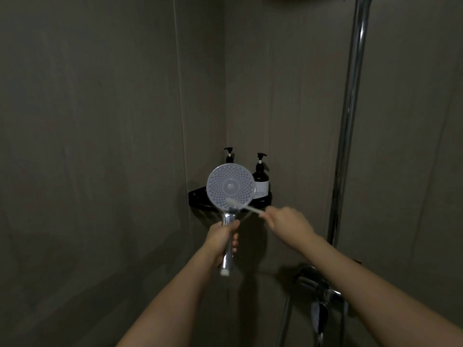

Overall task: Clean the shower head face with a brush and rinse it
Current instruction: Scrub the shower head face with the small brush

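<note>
A round shower head [230, 187] with a pale dotted face points toward me in the middle of the view. My left hand [222, 240] is wrapped around its chrome handle, holding it upright. A thin white brush [246, 207] lies across the lower edge of the face, its bristle end touching the nozzles. My right hand [285, 221] grips the brush's other end from the right.
Behind the shower head a black corner shelf [263, 200] carries two dark pump bottles [261, 179]. A chrome riser pipe [349, 121] runs up the right wall. The mixer tap [318, 284] and hose sit at the lower right. Dim grey walls enclose the corner.
</note>
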Tool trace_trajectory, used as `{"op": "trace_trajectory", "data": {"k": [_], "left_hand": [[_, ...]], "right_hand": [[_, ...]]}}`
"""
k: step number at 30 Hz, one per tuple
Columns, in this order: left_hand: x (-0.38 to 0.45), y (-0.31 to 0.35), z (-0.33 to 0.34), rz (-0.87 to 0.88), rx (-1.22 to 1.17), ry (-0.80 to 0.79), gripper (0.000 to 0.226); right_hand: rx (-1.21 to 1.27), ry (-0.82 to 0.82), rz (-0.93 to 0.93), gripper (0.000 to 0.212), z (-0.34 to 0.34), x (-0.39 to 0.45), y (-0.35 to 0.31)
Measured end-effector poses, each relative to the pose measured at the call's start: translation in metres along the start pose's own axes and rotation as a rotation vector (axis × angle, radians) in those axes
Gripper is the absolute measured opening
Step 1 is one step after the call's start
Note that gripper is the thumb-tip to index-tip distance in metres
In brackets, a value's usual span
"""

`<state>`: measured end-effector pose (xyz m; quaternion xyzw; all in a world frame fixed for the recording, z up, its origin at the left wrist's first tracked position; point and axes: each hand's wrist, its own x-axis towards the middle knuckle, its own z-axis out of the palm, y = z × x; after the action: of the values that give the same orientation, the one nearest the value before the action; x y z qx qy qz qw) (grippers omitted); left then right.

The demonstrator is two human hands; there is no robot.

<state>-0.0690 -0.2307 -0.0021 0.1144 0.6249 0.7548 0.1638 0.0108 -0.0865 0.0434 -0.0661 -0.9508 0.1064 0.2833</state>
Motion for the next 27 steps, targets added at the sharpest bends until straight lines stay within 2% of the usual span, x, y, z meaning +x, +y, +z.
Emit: {"op": "trace_trajectory", "data": {"k": [1, 4, 5, 6, 8, 9, 12, 14, 16, 17, 20, 22, 24, 27], "left_hand": [[0.0, 0.0, 0.001, -0.001, 0.0, -0.002, 0.013], [-0.003, -0.002, 0.003, -0.004, 0.016, -0.013, 0.014], [-0.004, -0.002, 0.004, -0.004, 0.015, -0.012, 0.014], [-0.004, -0.003, 0.004, -0.003, 0.01, -0.009, 0.014], [-0.002, -0.003, 0.006, -0.004, -0.002, -0.006, 0.013], [-0.002, -0.004, 0.006, -0.007, -0.004, -0.009, 0.011], [-0.003, -0.004, 0.006, -0.007, -0.003, -0.023, 0.008], [-0.004, -0.005, 0.005, -0.008, -0.009, -0.025, 0.011], [-0.003, -0.006, 0.006, -0.011, -0.013, -0.022, 0.016], [-0.003, -0.007, 0.006, -0.015, -0.014, -0.023, 0.016], [-0.005, -0.009, 0.007, -0.019, -0.01, -0.035, 0.011], [-0.006, -0.01, 0.006, -0.017, -0.008, -0.034, 0.007], [-0.005, -0.011, 0.005, -0.022, -0.019, -0.024, 0.008], [-0.004, -0.012, 0.006, -0.03, -0.033, -0.008, 0.011]], "right_hand": [[0.007, -0.067, 0.078, 0.034, 0.001, -0.001, 0.0], [0.061, 0.026, 0.293, 0.042, -0.011, 0.007, 0.018], [0.038, 0.057, 0.279, 0.042, -0.014, 0.007, 0.017], [0.038, 0.077, 0.189, 0.042, -0.013, 0.006, 0.016], [0.02, -0.065, 0.045, 0.04, -0.005, 0.001, 0.005], [0.0, -0.114, 0.067, 0.04, -0.003, 0.0, 0.008], [0.068, 0.002, 0.293, 0.043, -0.011, 0.006, 0.032], [0.082, 0.035, 0.253, 0.042, -0.012, 0.001, 0.037], [0.074, -0.043, 0.104, 0.04, -0.003, -0.008, 0.031], [0.045, -0.083, 0.095, 0.04, 0.001, -0.01, 0.032], [0.08, 0.033, 0.265, 0.042, -0.003, -0.003, 0.043], [0.07, 0.081, 0.295, 0.042, -0.009, -0.004, 0.041], [0.063, 0.016, 0.206, 0.042, -0.006, -0.007, 0.032], [0.155, -0.254, 0.128, 0.04, 0.006, -0.014, 0.015]]}}
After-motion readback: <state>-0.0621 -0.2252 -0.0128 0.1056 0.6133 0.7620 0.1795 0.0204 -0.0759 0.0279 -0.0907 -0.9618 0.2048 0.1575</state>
